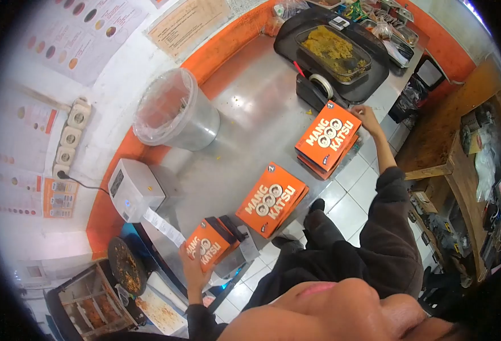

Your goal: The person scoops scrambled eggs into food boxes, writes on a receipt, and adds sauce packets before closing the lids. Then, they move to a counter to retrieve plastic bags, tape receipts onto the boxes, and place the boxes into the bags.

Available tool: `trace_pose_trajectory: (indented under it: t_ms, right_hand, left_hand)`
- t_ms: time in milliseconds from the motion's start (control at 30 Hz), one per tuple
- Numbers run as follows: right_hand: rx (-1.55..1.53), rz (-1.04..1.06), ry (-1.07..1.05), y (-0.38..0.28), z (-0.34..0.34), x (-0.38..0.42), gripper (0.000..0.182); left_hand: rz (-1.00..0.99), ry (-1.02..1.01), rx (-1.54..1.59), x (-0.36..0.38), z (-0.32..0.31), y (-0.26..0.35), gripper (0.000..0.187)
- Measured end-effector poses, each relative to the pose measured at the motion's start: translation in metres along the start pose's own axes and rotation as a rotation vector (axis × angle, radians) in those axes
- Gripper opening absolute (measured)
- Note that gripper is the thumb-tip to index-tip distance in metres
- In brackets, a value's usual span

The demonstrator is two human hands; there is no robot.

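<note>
Orange "MANG KATSU" boxes point(328, 136) under right hand point(367, 117), left hand point(192, 267)

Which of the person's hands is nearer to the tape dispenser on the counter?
One hand, which looks like the right, rests on the far stack of orange boxes, just beside the tape dispenser. The other hand holds an orange box far down the counter.

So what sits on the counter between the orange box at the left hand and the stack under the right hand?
In the head view, another stack of orange boxes lies between the left-hand box and the right-hand stack.
</note>
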State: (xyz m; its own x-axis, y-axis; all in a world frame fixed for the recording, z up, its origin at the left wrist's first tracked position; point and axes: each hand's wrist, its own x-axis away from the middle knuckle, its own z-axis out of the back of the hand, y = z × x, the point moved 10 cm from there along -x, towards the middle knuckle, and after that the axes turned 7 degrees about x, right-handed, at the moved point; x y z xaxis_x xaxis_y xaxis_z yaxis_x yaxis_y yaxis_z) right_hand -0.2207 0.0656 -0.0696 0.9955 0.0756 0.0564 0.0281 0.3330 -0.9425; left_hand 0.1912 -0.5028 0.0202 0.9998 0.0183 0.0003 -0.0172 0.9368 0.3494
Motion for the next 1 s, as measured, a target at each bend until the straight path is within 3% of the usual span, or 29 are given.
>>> trace_pose_trajectory:
  t_ms: [67,133,200,267,333,400,433,467,500,533,600,733,800,867,933,967,1000]
  right_hand:
    - [1.379,0.143,0.339,-0.012,0.022,0.009,0.025]
    - [1.19,0.169,0.412,-0.019,0.04,0.038,0.023]
    - [0.554,0.049,0.633,-0.049,0.054,0.094,0.024]
    - [0.167,0.121,0.656,-0.103,0.016,0.146,0.027]
    - [0.139,0.219,0.522,-0.152,-0.05,0.189,0.028]
    - [-0.022,0.148,0.265,-0.152,-0.145,0.227,0.024]
    - [-0.118,0.1,0.062,-0.15,-0.204,0.251,0.023]
    - [-0.4,0.079,-0.195,-0.171,-0.268,0.285,0.022]
    - [-0.221,-0.042,-0.428,-0.18,-0.319,0.313,0.024]
    - [-0.286,0.0,-0.532,-0.177,-0.363,0.333,0.027]
    - [-0.448,0.038,-0.602,-0.193,-0.412,0.356,0.031]
    - [-0.489,0.099,-0.633,-0.192,-0.463,0.363,0.035]
    - [-0.435,0.079,-0.472,-0.179,-0.458,0.354,0.036]
    - [-0.402,0.063,-0.467,-0.174,-0.456,0.35,0.034]
    - [-0.089,0.879,-0.278,-0.214,-0.44,0.358,0.03]
    - [-0.054,0.995,-0.287,-0.214,-0.439,0.36,0.027]
    - [-0.045,0.986,-0.274,-0.219,-0.436,0.356,0.027]
  left_hand:
    - [0.035,-0.043,0.028,-0.007,-0.003,0.0,0.079]
    - [0.042,-0.064,0.022,-0.004,-0.013,-0.017,0.078]
    - [0.083,-0.054,0.009,0.002,-0.016,-0.021,0.077]
    - [-0.001,0.031,0.072,-0.011,0.012,0.012,0.076]
    - [-0.041,0.125,0.118,-0.004,0.022,0.015,0.075]
    - [-0.058,0.112,0.097,0.003,0.004,-0.004,0.075]
    - [-0.029,0.083,0.063,0.002,0.006,-0.001,0.078]
    - [0.017,0.097,0.061,0.005,0.009,0.001,0.078]
    - [0.03,0.12,-0.001,0.007,0.013,0.006,0.078]
    - [0.022,0.142,-0.072,0.006,0.02,0.007,0.078]
    - [0.016,0.175,-0.091,0.008,0.018,0.004,0.078]
    - [-0.045,0.193,-0.095,0.012,0.021,0.008,0.08]
    - [-0.047,0.202,-0.118,0.013,0.022,0.007,0.081]
    - [-0.061,0.195,-0.163,0.013,0.016,0.006,0.081]
    - [-0.067,0.192,-0.164,0.013,0.016,0.006,0.082]
    - [-0.068,0.184,-0.167,0.013,0.015,0.006,0.082]
    - [-0.083,0.176,-0.162,0.013,0.015,0.008,0.082]
